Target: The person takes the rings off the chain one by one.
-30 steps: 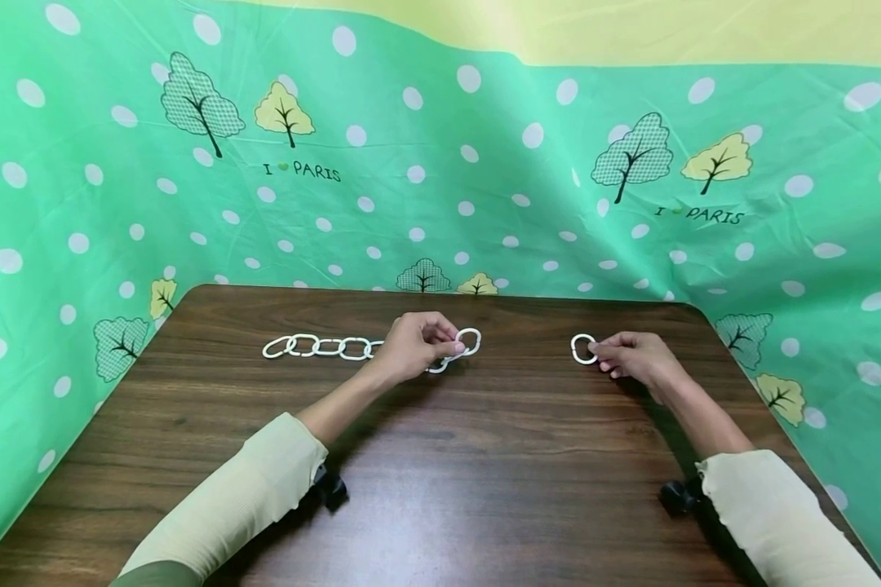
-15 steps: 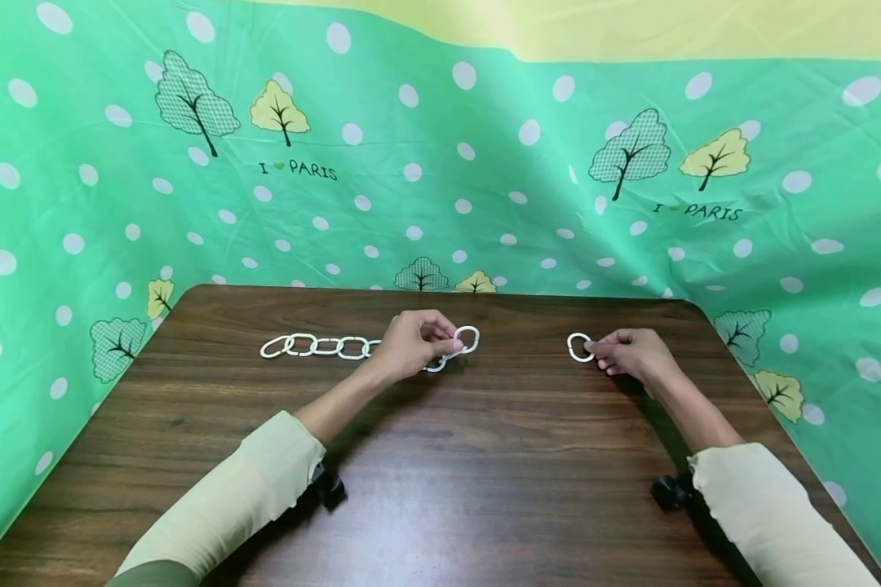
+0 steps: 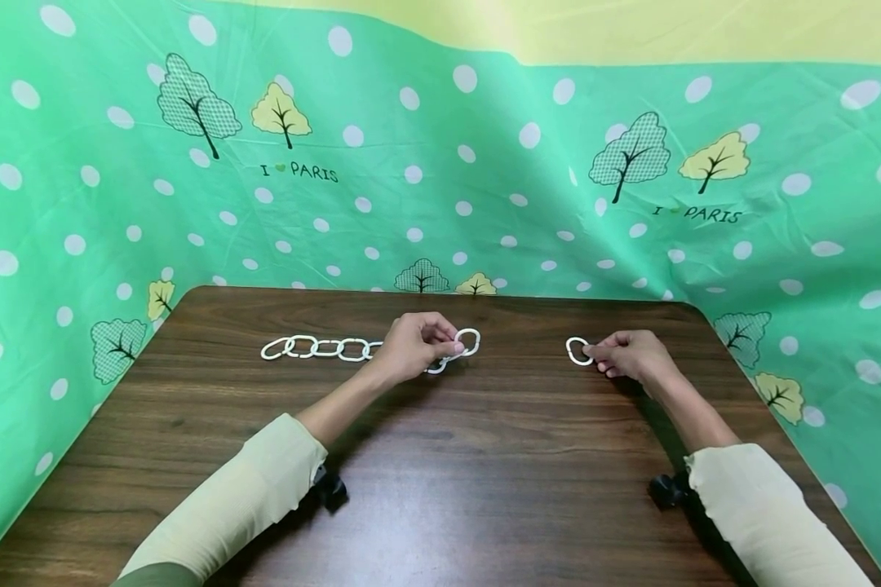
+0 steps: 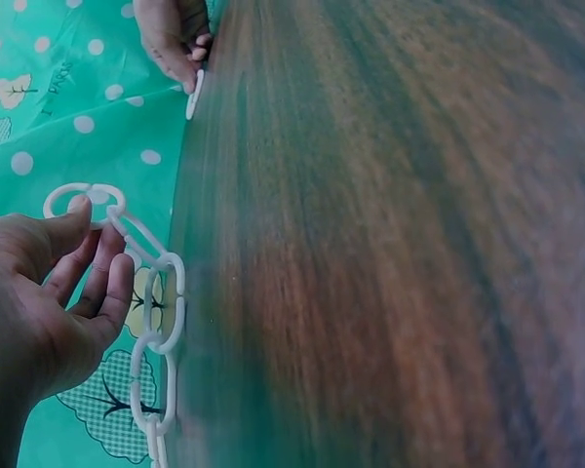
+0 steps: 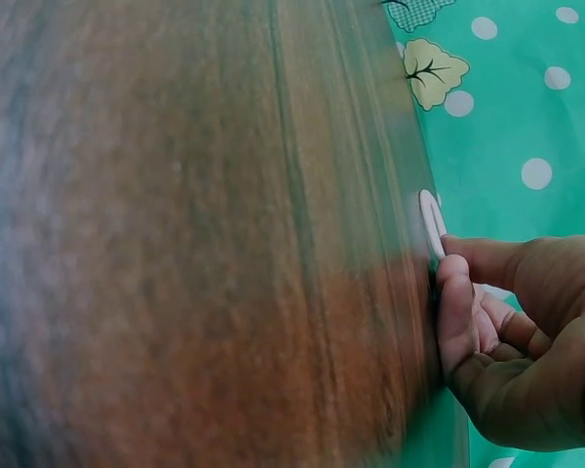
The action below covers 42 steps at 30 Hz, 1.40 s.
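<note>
A white chain of oval plastic links (image 3: 352,350) runs leftward over the table from beneath my left hand (image 3: 413,346), which hides part of it. Thumb and fingers of that hand pinch the chain near its right end, and the end link (image 4: 84,186) stands raised in the left wrist view. Well to the right, my right hand (image 3: 635,355) pinches a single white link (image 3: 578,351) between thumb and forefinger. That loose link is apart from the chain, and the right wrist view shows the link (image 5: 431,224) almost edge-on.
Both hands are over the far half of a dark brown wooden table (image 3: 484,473). A green dotted curtain (image 3: 440,163) printed with trees hangs just behind its back edge. Black wrist cameras sit under both forearms.
My right hand has shifted slightly left with its single link. The left hand keeps its pinch on the chain and stays in about the same place.
</note>
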{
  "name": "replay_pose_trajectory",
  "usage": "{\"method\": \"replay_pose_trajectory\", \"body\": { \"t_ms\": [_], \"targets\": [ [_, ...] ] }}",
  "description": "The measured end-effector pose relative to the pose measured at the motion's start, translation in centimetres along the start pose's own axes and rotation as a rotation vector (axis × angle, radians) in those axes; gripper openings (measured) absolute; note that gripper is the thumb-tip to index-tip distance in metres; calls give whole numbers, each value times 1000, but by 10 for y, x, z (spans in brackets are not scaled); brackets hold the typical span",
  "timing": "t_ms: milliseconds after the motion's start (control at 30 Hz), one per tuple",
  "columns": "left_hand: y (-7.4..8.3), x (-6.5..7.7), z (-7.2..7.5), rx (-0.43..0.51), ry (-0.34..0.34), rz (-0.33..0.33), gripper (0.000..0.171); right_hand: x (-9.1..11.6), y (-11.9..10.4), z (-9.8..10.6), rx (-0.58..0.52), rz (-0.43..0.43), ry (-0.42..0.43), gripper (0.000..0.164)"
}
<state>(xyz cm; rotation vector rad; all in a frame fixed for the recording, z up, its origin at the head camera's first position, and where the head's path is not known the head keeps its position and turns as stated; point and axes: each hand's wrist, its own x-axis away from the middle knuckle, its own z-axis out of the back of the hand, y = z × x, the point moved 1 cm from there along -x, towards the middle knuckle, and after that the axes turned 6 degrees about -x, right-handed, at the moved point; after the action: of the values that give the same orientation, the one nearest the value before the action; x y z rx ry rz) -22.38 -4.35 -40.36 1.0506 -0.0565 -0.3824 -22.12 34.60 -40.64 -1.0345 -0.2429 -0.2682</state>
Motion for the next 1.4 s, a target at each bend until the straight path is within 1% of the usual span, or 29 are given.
{"method": "replay_pose_trajectory", "body": {
  "t_ms": [300,600,800,1067,1200,1400],
  "targets": [
    [0,-1,-2,2,0,1,11,-2,1,-1,20,1,1,34],
    [-2,-1,1,13,3,6,11,-2,-1,0,10,1,-10,33],
    [-2,-1,2,-4,8,5,10,-2,-2,0,12,1,-10,33],
    [-2,1,2,8,-2,4,12,0,-2,1,14,3,-18,31],
    [-3,0,3,11,0,-3,11,0,-2,1,1,6,-30,30],
    [-3,1,4,10,1,-6,11,1,-2,3,-50,1,-46,29]
  ]
}}
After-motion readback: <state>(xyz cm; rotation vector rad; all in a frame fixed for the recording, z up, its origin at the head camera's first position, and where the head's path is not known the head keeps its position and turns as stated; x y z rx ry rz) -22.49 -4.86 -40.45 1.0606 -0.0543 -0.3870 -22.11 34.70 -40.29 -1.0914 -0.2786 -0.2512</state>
